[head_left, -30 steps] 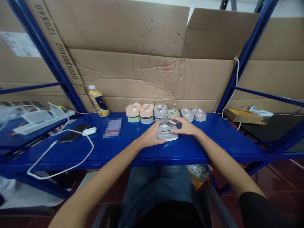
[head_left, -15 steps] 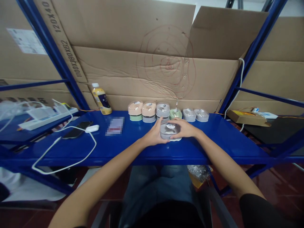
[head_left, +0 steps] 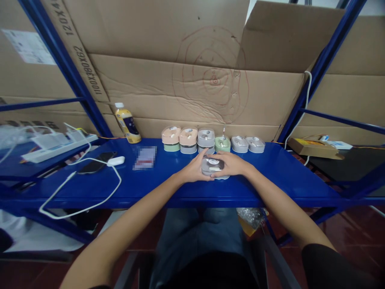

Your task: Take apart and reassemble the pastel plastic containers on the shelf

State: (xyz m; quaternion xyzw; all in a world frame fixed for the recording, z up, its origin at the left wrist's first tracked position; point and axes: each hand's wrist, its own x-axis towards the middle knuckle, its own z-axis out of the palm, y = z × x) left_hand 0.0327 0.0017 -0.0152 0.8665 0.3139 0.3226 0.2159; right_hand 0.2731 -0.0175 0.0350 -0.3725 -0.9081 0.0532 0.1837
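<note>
Both my hands clasp a grey plastic lidded box [head_left: 213,166] from its two sides, near the middle of the blue steel shelf [head_left: 279,176]. My left hand [head_left: 195,169] covers its left end, and my right hand [head_left: 231,164] lies over its right end. A pale base shows beneath the grey top. Just behind my hands stands a row of several similar boxes, including a peach-lidded box on a green base [head_left: 171,137] and a pale green box [head_left: 223,144]. The row's middle grey box [head_left: 206,138] nearly meets my left fingertips.
A yellow bottle [head_left: 128,128], a blurred card [head_left: 145,157], a phone [head_left: 96,167] with a white cable [head_left: 90,188], and a power strip [head_left: 60,148] lie to the left. Cardboard sheets [head_left: 195,92] with red circles stand behind. A brown box [head_left: 314,149] sits right.
The grey box has gone from tilted to lying flatter and lower. My hands have closed in around its sides, and the view has shifted slightly.
</note>
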